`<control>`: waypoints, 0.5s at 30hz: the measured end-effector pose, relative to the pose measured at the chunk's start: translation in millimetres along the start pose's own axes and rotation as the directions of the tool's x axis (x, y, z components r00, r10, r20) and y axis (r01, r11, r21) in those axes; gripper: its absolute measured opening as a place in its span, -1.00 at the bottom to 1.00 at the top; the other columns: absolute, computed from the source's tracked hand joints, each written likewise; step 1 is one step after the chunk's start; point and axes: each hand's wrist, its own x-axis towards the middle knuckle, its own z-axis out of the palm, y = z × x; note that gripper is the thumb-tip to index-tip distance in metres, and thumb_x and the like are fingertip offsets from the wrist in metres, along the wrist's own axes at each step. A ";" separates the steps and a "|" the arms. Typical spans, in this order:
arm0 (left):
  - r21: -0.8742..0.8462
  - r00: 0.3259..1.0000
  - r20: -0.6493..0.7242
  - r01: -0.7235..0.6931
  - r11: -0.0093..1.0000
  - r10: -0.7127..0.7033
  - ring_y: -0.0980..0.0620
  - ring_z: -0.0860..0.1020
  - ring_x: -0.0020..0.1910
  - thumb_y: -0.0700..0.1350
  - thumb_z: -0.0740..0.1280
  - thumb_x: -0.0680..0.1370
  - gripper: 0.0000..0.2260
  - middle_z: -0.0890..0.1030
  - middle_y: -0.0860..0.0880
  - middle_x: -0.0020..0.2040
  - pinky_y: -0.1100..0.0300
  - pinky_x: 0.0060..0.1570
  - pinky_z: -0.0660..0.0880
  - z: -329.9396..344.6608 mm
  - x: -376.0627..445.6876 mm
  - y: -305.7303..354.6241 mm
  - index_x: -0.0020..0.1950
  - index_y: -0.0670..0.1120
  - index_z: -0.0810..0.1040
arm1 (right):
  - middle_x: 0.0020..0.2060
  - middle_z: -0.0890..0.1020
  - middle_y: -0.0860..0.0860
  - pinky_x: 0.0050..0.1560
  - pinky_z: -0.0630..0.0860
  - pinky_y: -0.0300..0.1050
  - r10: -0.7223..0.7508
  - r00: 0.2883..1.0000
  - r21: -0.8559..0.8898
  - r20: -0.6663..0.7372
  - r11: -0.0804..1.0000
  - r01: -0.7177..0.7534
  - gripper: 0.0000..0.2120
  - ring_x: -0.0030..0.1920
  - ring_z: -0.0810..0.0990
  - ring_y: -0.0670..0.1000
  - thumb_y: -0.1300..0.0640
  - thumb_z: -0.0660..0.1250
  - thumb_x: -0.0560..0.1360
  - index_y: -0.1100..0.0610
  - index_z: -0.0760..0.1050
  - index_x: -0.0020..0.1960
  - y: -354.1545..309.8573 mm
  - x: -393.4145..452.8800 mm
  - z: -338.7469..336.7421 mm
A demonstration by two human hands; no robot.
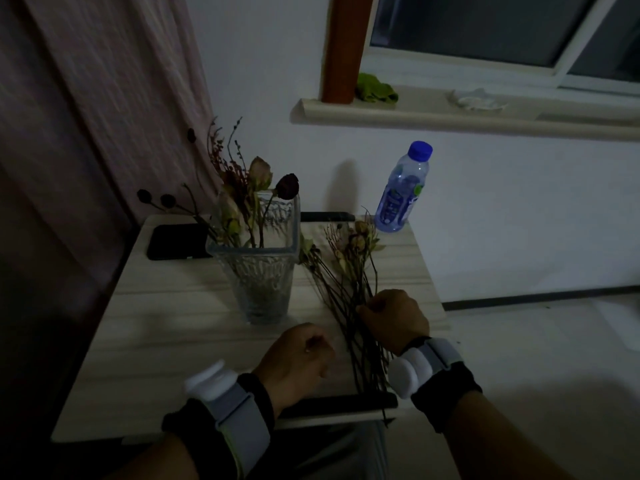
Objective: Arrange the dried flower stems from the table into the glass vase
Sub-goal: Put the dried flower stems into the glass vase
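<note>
Few thin stems (349, 306), prob. pinched, right hand (394, 315).
</note>
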 end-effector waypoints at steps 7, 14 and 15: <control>-0.011 1.000 -0.017 -0.026 1.000 0.025 0.00 0.56 -0.28 -0.23 0.27 0.58 -0.86 0.61 -0.11 -0.08 0.29 -0.32 0.45 16.2 14.3 2.0 -0.11 -0.01 0.53 | -0.19 0.61 0.00 -0.16 0.44 -0.13 0.036 0.995 0.108 -0.088 0.994 -0.027 -0.83 -0.10 0.60 0.12 -0.12 0.37 0.48 -0.04 0.50 -0.19 8.7 6.5 5.3; -0.009 0.999 -0.029 -0.035 0.999 0.034 -0.02 0.60 -0.20 -0.12 0.30 0.59 -0.85 0.56 -0.04 -0.04 0.12 -0.12 0.53 26.4 30.4 -3.1 0.15 -0.07 0.51 | -0.09 0.66 0.02 -0.04 0.53 -0.08 0.139 0.986 0.251 -0.089 0.961 -0.112 -0.77 0.01 0.62 0.14 -0.12 0.36 0.49 0.01 0.63 0.02 22.0 25.1 -3.1; -0.005 0.999 -0.030 -0.038 0.999 0.038 -0.03 0.61 -0.16 -0.12 0.30 0.59 -0.83 0.56 -0.03 0.00 0.10 -0.07 0.54 28.5 31.5 -2.3 0.18 -0.06 0.50 | -0.08 0.67 0.04 -0.04 0.52 -0.09 0.135 0.988 0.234 -0.072 0.966 -0.115 -0.77 0.01 0.63 0.15 -0.10 0.36 0.49 0.02 0.65 0.01 22.1 26.5 -2.2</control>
